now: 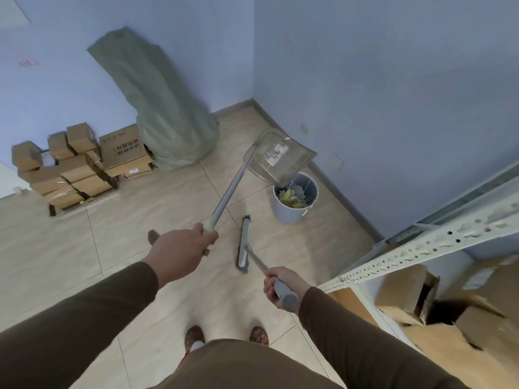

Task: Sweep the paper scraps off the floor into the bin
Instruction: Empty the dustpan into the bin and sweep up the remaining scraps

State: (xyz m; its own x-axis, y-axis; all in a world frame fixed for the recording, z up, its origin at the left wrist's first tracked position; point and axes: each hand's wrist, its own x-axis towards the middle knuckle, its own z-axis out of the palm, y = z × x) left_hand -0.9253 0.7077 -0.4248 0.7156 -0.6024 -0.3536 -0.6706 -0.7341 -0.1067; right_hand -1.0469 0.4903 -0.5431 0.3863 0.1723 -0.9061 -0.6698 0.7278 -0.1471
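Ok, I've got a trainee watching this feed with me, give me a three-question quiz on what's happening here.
1. True or false: the dustpan is tipped over the bin.
2. Which hand grips the broom handle? A) left hand B) right hand C) neither
3. Fill in: the broom head rests on the ____.

Key: 1 true; 2 B; 3 floor.

Long brown sleeves (pixel 84 313) on both arms, cuffs at wrists; brown garment below; leopard-print slippers (pixel 194 336) on feet; hands bare.
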